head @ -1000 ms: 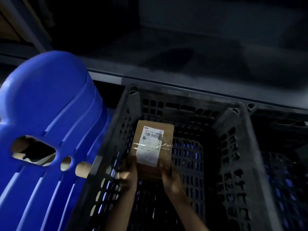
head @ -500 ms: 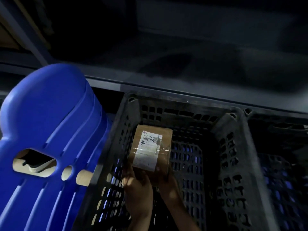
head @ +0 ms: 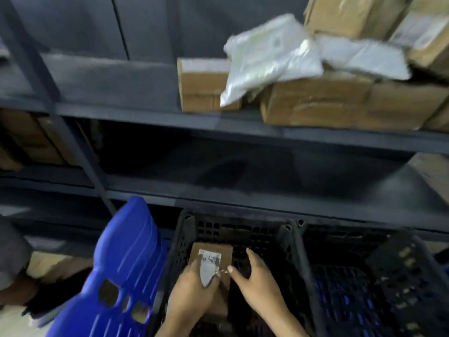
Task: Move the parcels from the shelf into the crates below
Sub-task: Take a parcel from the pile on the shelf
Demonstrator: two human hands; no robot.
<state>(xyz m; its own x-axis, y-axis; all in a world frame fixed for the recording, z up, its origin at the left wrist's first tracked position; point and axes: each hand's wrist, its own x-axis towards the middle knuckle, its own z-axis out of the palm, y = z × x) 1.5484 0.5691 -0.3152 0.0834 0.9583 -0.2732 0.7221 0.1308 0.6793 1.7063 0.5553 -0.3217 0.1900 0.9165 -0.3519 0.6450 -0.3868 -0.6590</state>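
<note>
A small brown parcel [head: 215, 251] with a white barcode label lies low inside a black perforated crate [head: 181, 242] under the shelving. My left hand [head: 192, 290] holds it from the near left, fingers and thumb curled over its top and label. My right hand [head: 257, 280] hovers just right of the parcel with fingers spread and straight; its thumb tip is close to the parcel's edge. On the upper shelf [head: 150, 115] sit brown cardboard boxes [head: 315, 100] and white poly bags [head: 269, 57], blurred by motion.
A stack of blue plastic pieces [head: 126, 254] leans against the crate's left side. A second black crate [head: 364, 268] stands to the right. The middle shelf [head: 243, 198] is dark. Another person's grey sleeve [head: 9, 251] shows at the far left.
The view has tilted up, bringing the upper shelf and its parcels into sight. My right hand has come off the parcel and opened. My left hand has shifted onto the parcel's top.
</note>
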